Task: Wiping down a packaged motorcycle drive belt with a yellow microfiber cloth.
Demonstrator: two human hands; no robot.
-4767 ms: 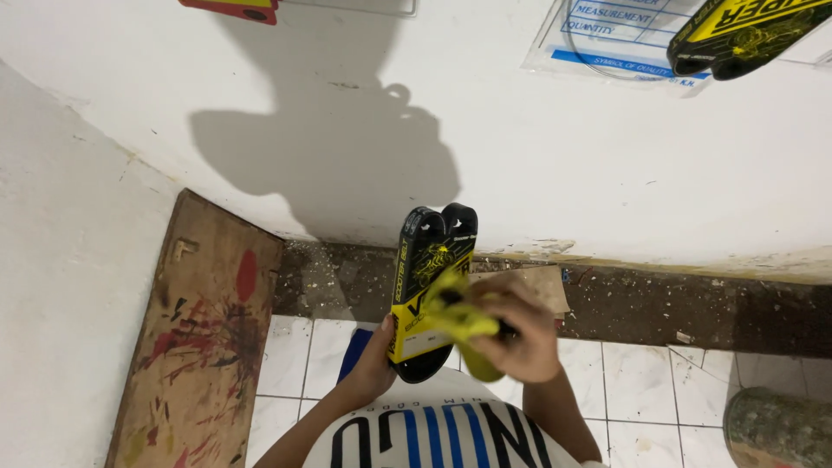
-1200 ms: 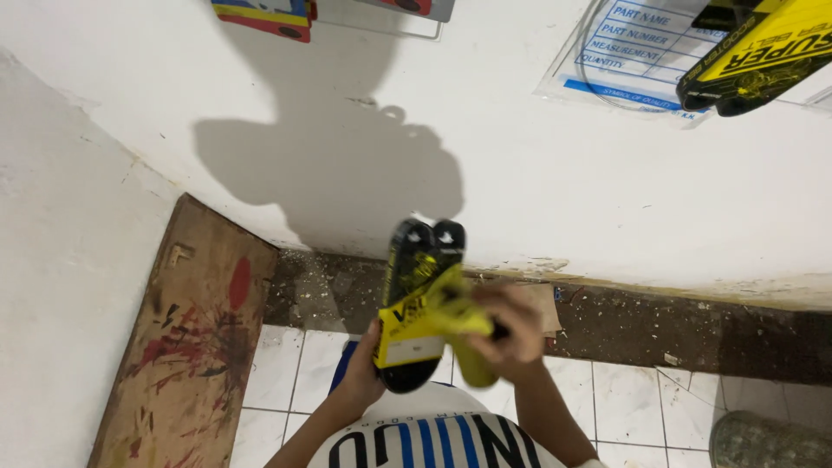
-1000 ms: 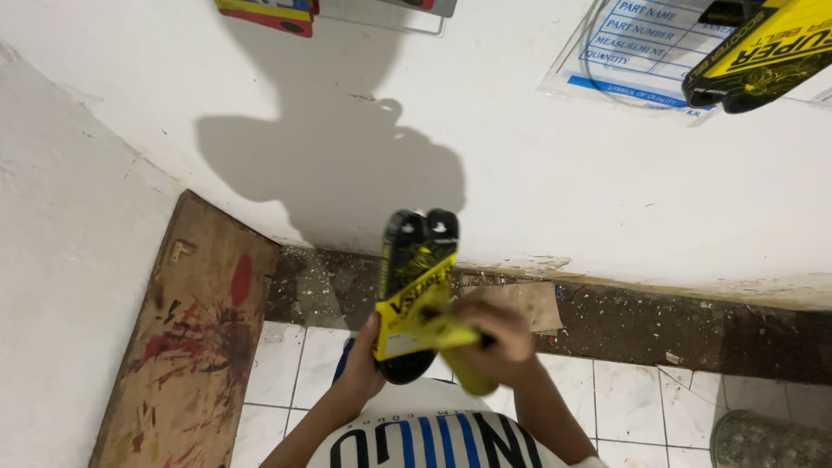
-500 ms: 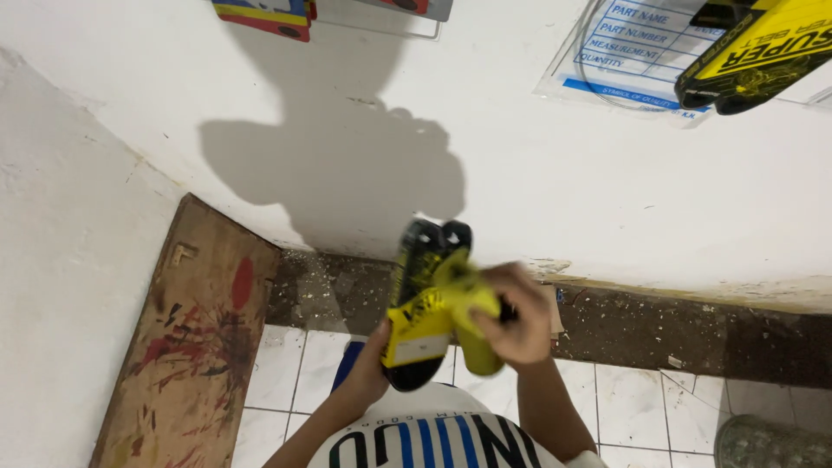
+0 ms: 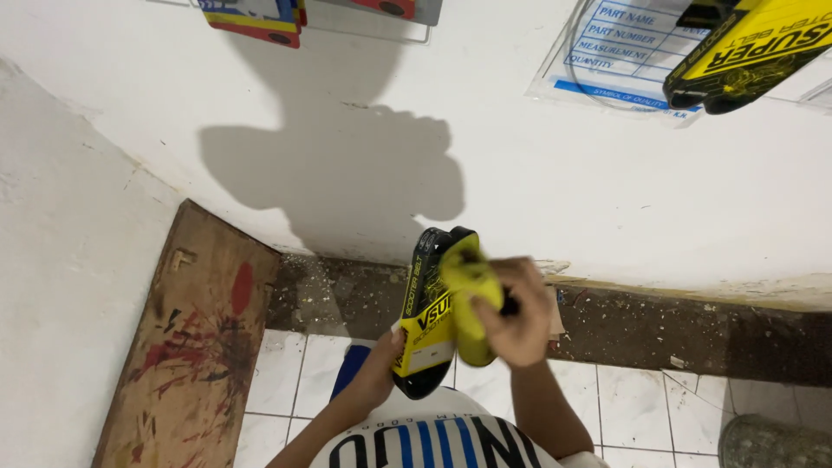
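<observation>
My left hand (image 5: 374,378) grips the lower end of a black looped belt in a yellow and black card sleeve (image 5: 427,319), held upright in front of me. My right hand (image 5: 516,312) clutches a yellow cloth (image 5: 469,293) and presses it against the right side of the belt near its top. The cloth covers part of the sleeve. Both hands are over the tiled floor near the foot of a white wall.
A paint-stained wooden board (image 5: 186,347) leans at the left. A dirty dark strip (image 5: 659,325) runs along the wall base above white floor tiles (image 5: 641,407). Another yellow and black packaged belt (image 5: 745,52) and a paper form (image 5: 620,48) hang on the wall. A grey round object (image 5: 771,442) sits bottom right.
My right hand with the cloth has moved up along the belt, from its middle toward the top. The left hand keeps its grip on the lower end.
</observation>
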